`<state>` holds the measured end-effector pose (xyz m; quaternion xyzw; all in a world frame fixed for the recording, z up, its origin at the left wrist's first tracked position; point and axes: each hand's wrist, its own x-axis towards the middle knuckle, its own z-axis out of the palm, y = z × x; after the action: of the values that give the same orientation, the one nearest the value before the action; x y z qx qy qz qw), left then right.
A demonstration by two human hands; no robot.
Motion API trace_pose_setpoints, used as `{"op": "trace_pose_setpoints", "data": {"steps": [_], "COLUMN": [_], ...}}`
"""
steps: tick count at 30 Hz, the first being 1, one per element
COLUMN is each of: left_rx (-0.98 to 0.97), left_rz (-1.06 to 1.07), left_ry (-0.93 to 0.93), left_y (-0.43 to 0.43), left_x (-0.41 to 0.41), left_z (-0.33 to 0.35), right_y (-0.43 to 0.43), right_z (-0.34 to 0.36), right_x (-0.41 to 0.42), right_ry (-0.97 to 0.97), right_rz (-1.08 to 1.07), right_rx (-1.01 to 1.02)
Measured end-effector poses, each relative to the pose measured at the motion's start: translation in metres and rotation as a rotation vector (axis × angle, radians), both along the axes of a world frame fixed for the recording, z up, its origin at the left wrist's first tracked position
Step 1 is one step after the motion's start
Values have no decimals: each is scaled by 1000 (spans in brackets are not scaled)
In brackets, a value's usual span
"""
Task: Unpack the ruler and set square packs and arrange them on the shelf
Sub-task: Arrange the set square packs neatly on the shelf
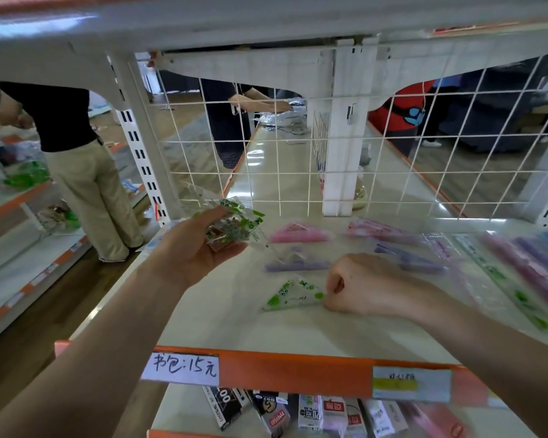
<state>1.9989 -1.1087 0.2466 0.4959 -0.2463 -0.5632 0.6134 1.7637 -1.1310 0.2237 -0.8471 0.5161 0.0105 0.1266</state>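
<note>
Head view. The right hand (358, 284) rests on the shelf (234, 324), fingers curled and pinched on a corner of a green set square pack (293, 294) that lies flat, nearest of all the packs to the orange price rail (298, 368). The left hand (196, 248) is raised above the shelf, farther from the rail, its fingers closed around a crumpled clear wrapper with green print (231, 224).

Risks, as judged: the glossy shelf surface and slick film could let the pack slide toward the rail when nudged; the loosely bunched wrapper could slip from the grasp.

Materials: thin triangular plastic in transparent sleeves; a pink pack (298, 233) and a purple pack (298, 263) lie beyond the green one; long ruler packs (500, 273), blurred, lie to its right. A white wire grid (298, 172) backs the shelf.
</note>
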Motion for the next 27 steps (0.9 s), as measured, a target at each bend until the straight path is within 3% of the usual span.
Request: {"op": "trace_pose_setpoints", "data": {"steps": [4,12,27], "left_rx": [-1,10,23], "left_rz": [-14,-13,-14], "left_ry": [-2,-11,12], "left_y": [1,1,-7], "left_x": [-3,-4,-3], "left_z": [2,4,1], "right_y": [1,2,-17], "right_z": [2,-12,-15], "right_x": [3,25,27], "right_ry": [51,-109,-176], "right_rz": [25,215,260], "right_rx": [-61,-95,-117]}}
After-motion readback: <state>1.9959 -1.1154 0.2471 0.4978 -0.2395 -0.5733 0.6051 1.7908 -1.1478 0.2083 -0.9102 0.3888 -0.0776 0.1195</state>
